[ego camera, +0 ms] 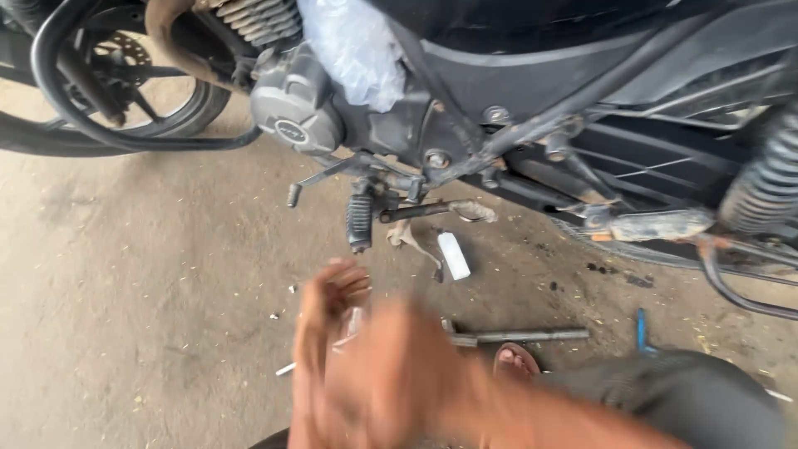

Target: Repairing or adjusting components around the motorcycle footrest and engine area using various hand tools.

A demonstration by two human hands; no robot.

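Observation:
Both my hands are low in the middle of the view and badly motion-blurred. My left hand is raised with its fingers curled upward. My right hand lies close against it, the forearm coming in from the lower right. Something small and pale shows between them, and a thin metal end pokes out to the left below; I cannot tell what either is or which hand holds it. Just above the hands hang the motorcycle's black footpeg and gear lever.
A motorcycle fills the top: grey engine cover, clear plastic wrap, front wheel, crash bar, rear shock spring. On the dirt floor lie a white block, a metal bar tool and a blue tool. My sandalled foot and dark-trousered knee are at lower right.

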